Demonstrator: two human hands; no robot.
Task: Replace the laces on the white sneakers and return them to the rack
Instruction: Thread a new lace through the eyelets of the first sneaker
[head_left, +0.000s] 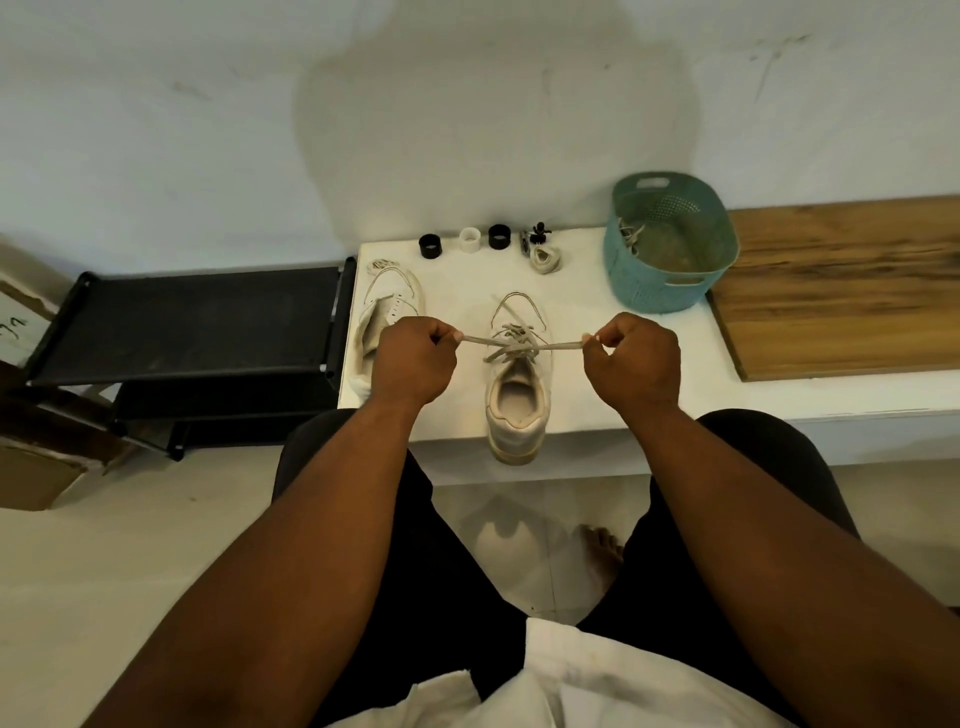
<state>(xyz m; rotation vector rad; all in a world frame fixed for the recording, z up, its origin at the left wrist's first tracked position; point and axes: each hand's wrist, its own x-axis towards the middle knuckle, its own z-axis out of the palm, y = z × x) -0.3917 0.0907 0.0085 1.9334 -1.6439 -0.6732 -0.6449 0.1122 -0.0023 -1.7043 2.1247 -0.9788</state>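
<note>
On the table (649, 364), one sneaker (515, 395) stands between the left hand (413, 358) and right hand (636, 361), its heel over the near edge. A second sneaker (387, 312) lies left of it. Behind stand three rings (470, 240); a basket (670, 244) sits right, a rack (197, 322) left of the table.

my head view is dim and warm, with soft light from behind me throwing a broad head-and-shoulders shadow on the wall (467, 130). wide-angle bending curves the white table (701, 384) edge and stretches my forearms at the bottom corners. detail is soft throughout; no glare.
</note>
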